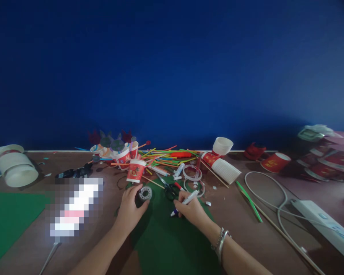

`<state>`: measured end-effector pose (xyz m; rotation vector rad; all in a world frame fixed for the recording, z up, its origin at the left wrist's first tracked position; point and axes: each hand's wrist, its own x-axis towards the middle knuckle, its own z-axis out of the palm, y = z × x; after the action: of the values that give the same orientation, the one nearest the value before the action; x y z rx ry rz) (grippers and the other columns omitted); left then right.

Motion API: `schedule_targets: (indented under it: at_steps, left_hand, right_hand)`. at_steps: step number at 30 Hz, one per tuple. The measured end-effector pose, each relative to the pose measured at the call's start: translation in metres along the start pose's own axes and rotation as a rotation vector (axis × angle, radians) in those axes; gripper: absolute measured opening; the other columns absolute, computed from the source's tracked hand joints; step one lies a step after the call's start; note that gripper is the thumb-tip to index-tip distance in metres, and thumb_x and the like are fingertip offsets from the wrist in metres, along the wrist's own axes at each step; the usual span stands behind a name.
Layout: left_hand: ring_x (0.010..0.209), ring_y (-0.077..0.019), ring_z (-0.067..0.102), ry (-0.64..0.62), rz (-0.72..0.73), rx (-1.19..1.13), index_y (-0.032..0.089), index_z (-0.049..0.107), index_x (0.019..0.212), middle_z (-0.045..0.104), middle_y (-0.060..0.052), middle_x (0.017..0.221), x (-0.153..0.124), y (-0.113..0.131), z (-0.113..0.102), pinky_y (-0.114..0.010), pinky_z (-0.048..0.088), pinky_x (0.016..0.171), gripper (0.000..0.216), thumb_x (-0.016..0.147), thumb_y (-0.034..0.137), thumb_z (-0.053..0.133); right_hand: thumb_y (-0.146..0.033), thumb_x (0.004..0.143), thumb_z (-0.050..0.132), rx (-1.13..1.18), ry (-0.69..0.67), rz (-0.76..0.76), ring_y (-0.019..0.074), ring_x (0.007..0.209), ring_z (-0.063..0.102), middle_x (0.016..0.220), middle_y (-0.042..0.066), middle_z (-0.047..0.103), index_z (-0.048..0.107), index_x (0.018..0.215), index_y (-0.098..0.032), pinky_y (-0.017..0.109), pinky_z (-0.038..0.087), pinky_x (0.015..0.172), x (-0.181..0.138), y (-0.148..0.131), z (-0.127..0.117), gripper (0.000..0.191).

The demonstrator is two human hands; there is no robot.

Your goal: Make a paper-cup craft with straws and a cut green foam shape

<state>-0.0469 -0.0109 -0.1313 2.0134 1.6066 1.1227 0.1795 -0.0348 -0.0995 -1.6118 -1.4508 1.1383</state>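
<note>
My left hand [129, 208] rests on a dark green sheet [169, 244] with its fingers curled round a small round tape roll [145, 193], pressing it onto the sheet. My right hand [191, 209] grips a white marker pen [186, 200], whose tip points down at the green sheet beside the roll. Black-handled scissors [169, 190] lie just beyond the two hands. A bracelet sits on my right wrist.
Red paper cups [135, 170], coloured sticks [163, 156], a lying stack of white cups [225, 170] and clear tape rings [192, 172] crowd the far table. Another cup stack [17, 168] and green sheet [8, 217] lie left. A white power strip [323, 221] with cable lies right.
</note>
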Motion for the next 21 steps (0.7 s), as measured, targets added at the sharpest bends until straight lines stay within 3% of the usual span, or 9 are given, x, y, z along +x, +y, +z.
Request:
schedule_targets:
  at_steps: [21]
  left_hand:
    - [0.102, -0.0287, 0.055, 0.011, 0.008, -0.011, 0.019, 0.058, 0.11, 0.061, -0.01, 0.105, 0.0007, -0.0017, 0.001, -0.048, 0.044, 0.091, 0.041, 0.07, 0.028, 0.063]
  right_hand:
    - [-0.025, 0.068, 0.051, -0.011, -0.014, 0.002, 0.0092, 0.036, 0.046, 0.037, -0.007, 0.045, 0.037, 0.054, -0.022, 0.017, 0.029, 0.038, 0.0007, 0.0015, 0.0008, 0.02]
